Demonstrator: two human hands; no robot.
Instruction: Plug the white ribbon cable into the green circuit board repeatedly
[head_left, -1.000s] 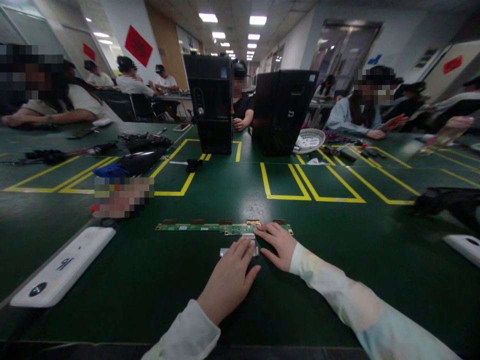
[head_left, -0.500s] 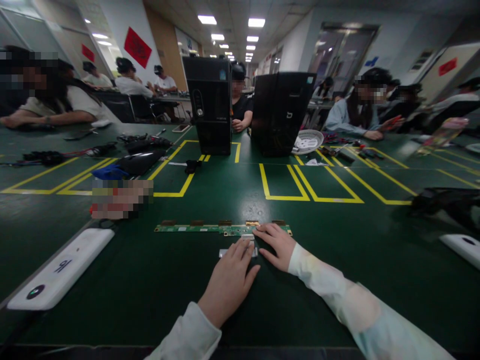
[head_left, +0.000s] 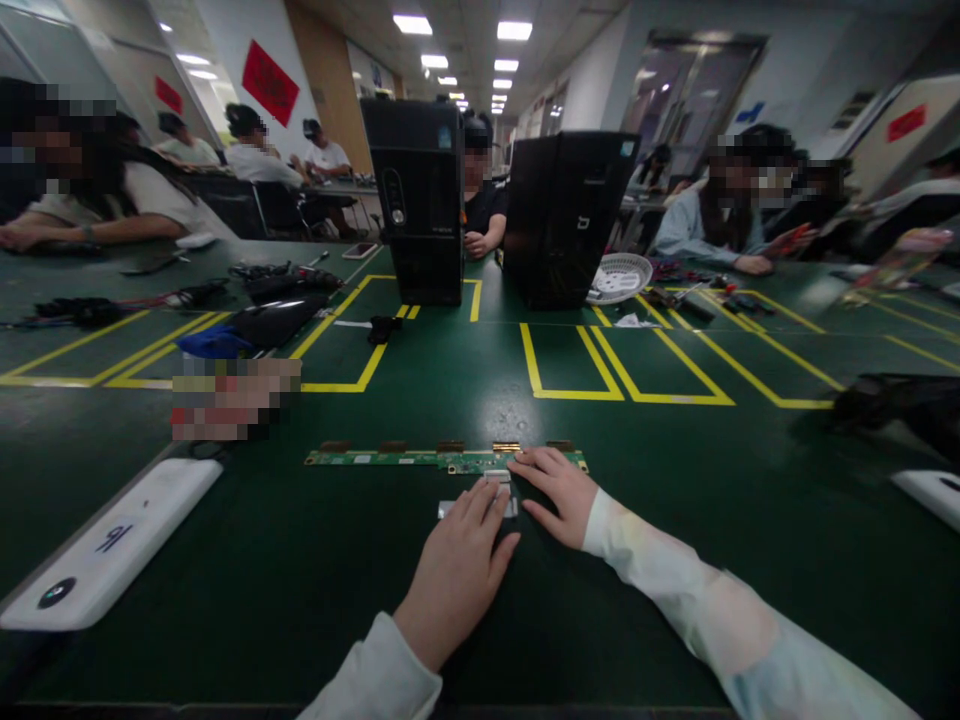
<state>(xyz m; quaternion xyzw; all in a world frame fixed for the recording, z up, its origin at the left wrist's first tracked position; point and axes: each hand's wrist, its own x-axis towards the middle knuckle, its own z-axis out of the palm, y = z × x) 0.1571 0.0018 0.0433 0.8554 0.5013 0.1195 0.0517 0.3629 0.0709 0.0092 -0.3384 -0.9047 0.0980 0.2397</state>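
Observation:
A long, narrow green circuit board (head_left: 401,460) with several brownish-gold tabs along its far edge lies flat on the green table. My left hand (head_left: 456,565) rests palm down just in front of it, fingers extended over a whitish flat ribbon cable (head_left: 447,509). The cable reaches the board's near edge; the part under my fingers is hidden, and I cannot tell whether it is plugged in. On the board's right portion lie the fingertips of my right hand (head_left: 562,492), with the thumb stretched apart toward the cable.
Two black computer towers (head_left: 420,200) stand beyond the board. Yellow tape (head_left: 577,395) outlines areas on the tabletop. To the left lie a white device (head_left: 112,545) and bundled cables (head_left: 90,312). A white basket (head_left: 621,277) sits behind on the right. Other people sit around.
The camera view has shifted slightly. Both hands keep nearly the same place at the board and the ribbon cable.

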